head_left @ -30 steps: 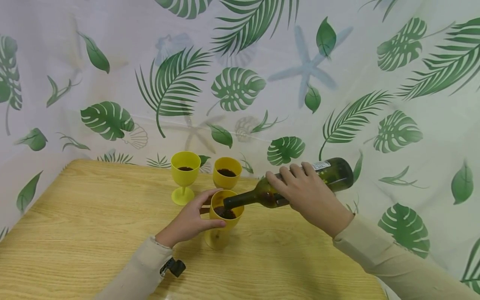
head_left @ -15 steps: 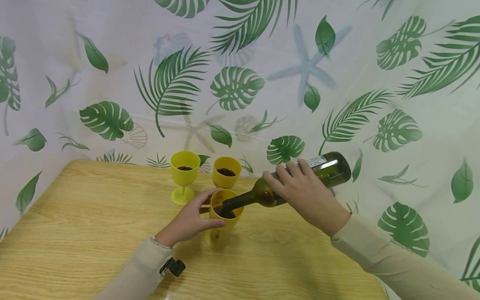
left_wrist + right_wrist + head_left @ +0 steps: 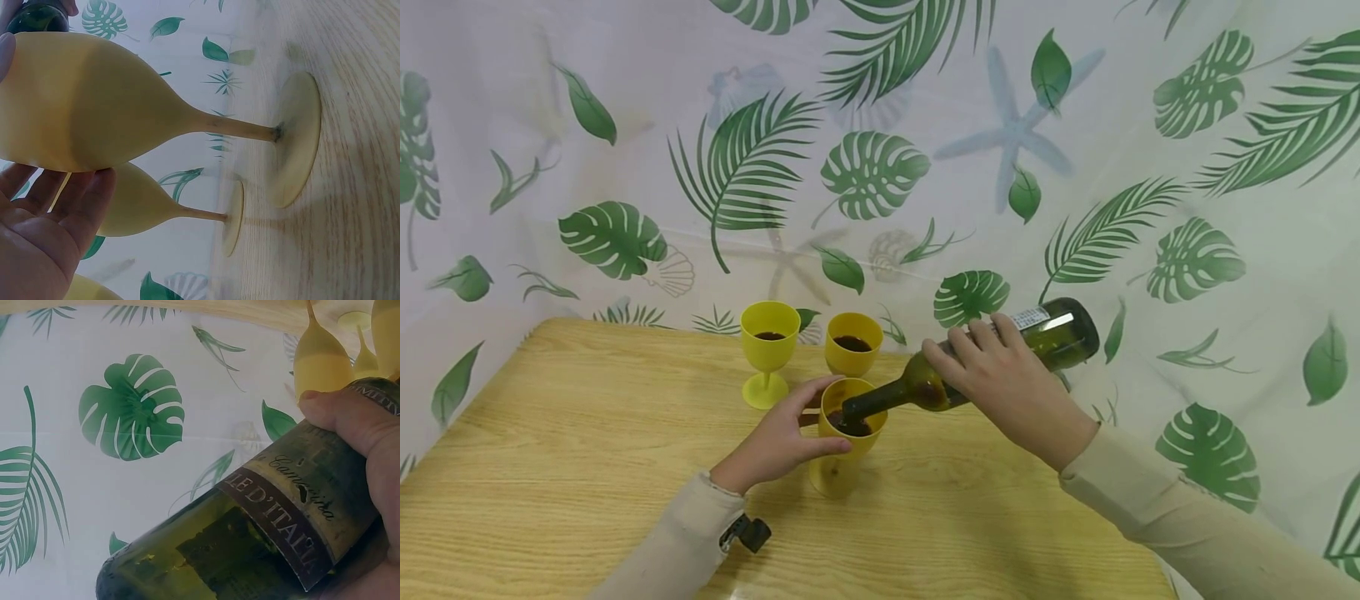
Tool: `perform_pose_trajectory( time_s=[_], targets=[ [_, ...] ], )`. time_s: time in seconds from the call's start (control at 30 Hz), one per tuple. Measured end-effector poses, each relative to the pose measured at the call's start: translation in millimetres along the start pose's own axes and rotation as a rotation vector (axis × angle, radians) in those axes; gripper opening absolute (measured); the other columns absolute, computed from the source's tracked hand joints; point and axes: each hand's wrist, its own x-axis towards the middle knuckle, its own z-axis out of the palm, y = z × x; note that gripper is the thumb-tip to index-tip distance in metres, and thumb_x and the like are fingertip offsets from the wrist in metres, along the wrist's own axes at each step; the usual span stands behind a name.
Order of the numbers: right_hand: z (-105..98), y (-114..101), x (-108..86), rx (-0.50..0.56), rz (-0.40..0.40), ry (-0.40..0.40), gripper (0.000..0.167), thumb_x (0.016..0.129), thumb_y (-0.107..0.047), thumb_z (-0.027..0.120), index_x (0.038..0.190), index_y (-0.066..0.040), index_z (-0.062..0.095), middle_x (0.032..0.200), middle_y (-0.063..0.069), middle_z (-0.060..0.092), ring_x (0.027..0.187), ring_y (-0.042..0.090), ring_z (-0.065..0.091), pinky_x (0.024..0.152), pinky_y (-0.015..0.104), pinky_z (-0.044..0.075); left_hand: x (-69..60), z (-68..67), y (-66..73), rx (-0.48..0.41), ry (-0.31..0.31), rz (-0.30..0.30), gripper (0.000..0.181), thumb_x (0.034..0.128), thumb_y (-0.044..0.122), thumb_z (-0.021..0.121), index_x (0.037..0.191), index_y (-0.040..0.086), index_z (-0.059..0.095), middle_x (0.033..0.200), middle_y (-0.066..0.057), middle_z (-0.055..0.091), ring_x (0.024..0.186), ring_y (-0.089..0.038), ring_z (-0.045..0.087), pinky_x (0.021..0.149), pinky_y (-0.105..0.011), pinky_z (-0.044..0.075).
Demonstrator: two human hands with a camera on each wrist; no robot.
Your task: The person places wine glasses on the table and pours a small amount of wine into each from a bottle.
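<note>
My left hand [image 3: 775,437] holds the bowl of a yellow goblet [image 3: 859,450] standing on the table, fingers on the far side and thumb in front. In the left wrist view, the bowl of this goblet [image 3: 119,103] rests against the fingertips, its stem and foot bare. My right hand [image 3: 1011,387] grips a green glass wine bottle [image 3: 925,385] round its labelled body. The bottle is tilted, base raised to the right, and its mouth is inside the goblet above dark liquid. The right wrist view shows the label [image 3: 300,494] and the thumb across it.
Two more yellow goblets stand behind, a left one [image 3: 770,354] and a right one [image 3: 853,360], both with dark liquid inside. The wooden table [image 3: 595,433] ends at a leaf-patterned curtain [image 3: 880,250]. A black device [image 3: 751,533] sits on the left wrist.
The base of the bottle has risen and moved slightly left, so it tilts more steeply, its mouth shifting a little left within the goblet. My left hand and the goblets stay put.
</note>
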Motion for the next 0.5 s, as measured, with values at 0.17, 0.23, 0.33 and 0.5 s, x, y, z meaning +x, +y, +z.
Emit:
perform_pose_trajectory(
  time_s=[0.17,0.23,0.33,0.5],
  targets=[
    [-1.1,0.4,0.5,-0.003,0.005,0.006,0.066,0.089,0.002,0.079,0.145,-0.012,0.046,0.118,0.015,0.06,0.109,0.039,0.057,0.1,0.055,0.046,0.5,0.4,-1.3,0.002,0.0,0.0,0.08,0.0875,0.03,0.086,0.155,0.023,0.043,0.151,-0.002,0.051,0.134,-0.026,0.052,0.114,-0.052,0.044],
    [-1.1,0.3,0.4,-0.005,0.005,0.006,0.066,0.089,0.002,0.079,0.145,-0.012,0.046,0.118,0.015,0.06,0.109,0.039,0.057,0.101,0.055,0.046,0.7,0.3,-1.4,0.007,0.0,0.002,0.081,0.0875,0.031,0.086,0.156,0.023,0.043,0.151,-0.002,0.051,0.135,-0.026,0.052,0.113,-0.051,0.045],
    [-1.4,0.0,0.3,-0.001,0.004,0.003,0.067,0.089,0.002,0.079,0.146,-0.012,0.046,0.12,0.015,0.06,0.111,0.039,0.057,0.102,0.055,0.046,0.8,0.2,-1.8,0.014,0.002,0.004,0.081,0.0876,0.031,0.086,0.156,0.023,0.043,0.15,-0.003,0.051,0.136,-0.026,0.052,0.113,-0.05,0.045],
    [-1.9,-0.1,0.5,0.007,0.002,-0.002,0.068,0.088,0.003,0.079,0.146,-0.012,0.046,0.122,0.016,0.06,0.113,0.04,0.057,0.103,0.056,0.046,0.8,0.6,-1.8,0.012,0.002,0.001,0.082,0.0875,0.031,0.086,0.156,0.022,0.043,0.151,-0.003,0.051,0.137,-0.027,0.051,0.113,-0.05,0.045]
  ],
)
